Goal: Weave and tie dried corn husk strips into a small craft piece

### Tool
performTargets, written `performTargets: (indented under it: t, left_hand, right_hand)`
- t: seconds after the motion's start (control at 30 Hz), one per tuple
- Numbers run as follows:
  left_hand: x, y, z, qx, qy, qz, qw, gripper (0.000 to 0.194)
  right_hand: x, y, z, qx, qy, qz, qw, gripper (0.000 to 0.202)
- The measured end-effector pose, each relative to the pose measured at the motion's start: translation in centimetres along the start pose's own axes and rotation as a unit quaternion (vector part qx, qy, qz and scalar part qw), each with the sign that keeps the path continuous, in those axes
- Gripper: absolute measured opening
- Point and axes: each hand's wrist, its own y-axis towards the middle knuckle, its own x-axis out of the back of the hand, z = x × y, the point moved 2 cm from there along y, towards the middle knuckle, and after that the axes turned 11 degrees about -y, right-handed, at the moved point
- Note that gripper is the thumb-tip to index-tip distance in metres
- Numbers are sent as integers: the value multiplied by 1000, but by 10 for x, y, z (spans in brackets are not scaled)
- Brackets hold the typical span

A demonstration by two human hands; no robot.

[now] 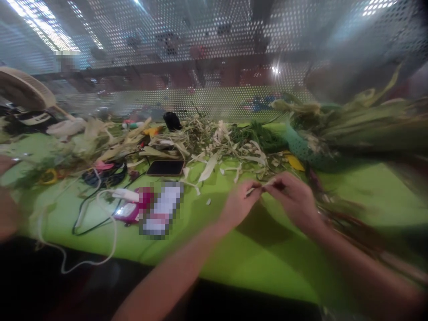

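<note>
My left hand and my right hand meet above the green table, right of centre. Both are closed, fingertips pinched together around something small and pale that is too blurred to name. A short pale piece shows between the fingers of my left hand. Pale dried husk strips lie on the table just beyond my hands. A yellow piece rests past my right hand. One tiny white scrap sits left of my left hand.
Left of my arms are a phone with a pixelated screen, a magenta device and a white cable. A dark phone lies behind. Leafy husks fill a teal basket at right. Part of another person shows at far left.
</note>
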Motion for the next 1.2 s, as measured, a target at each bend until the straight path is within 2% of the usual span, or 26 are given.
performTargets:
  t: [0.07, 0.17, 0.27, 0.37, 0.47, 0.6, 0.73, 0.83, 0.93, 1.03, 1.2]
  left_hand:
    - [3, 3, 2, 12, -50, 2, 999, 16]
    - [11, 11, 8, 31, -198, -49, 979, 19]
    - [19, 16, 12, 24, -303, -126, 944, 22]
    - [18, 17, 13, 23, -325, -167, 931, 22]
    - [10, 16, 12, 36, -340, -160, 926, 23]
    - [4, 14, 8, 45, -377, -171, 909, 24]
    - [6, 13, 4, 73, -422, -186, 884, 24]
    - [8, 13, 2, 65, -444, -193, 872, 23]
    - [11, 13, 3, 39, -436, -202, 876, 19]
    - [15, 14, 7, 32, -419, -216, 881, 16]
    - [20, 13, 11, 39, -391, -231, 890, 18]
  right_hand:
    - [2, 0, 4, -4, 9, -15, 1000, 13]
    - [1, 2, 3, -62, 65, -3, 996, 15]
    - [-9, 2, -3, -113, 135, 53, 983, 27]
    - [-23, -2, -5, -122, 189, 106, 968, 34]
    - [-33, -6, 2, -99, 171, 144, 970, 31]
    - [-40, -9, 11, -67, 91, 178, 978, 11]
    - [-43, -9, 9, -36, 5, 159, 987, 14]
    - [-41, -8, 3, -16, -78, 137, 987, 13]
    - [-35, -8, 0, 13, -105, 115, 988, 13]
    - [-30, -10, -1, 21, -71, 100, 992, 21]
    - [-29, -11, 4, 90, -98, 155, 979, 14]
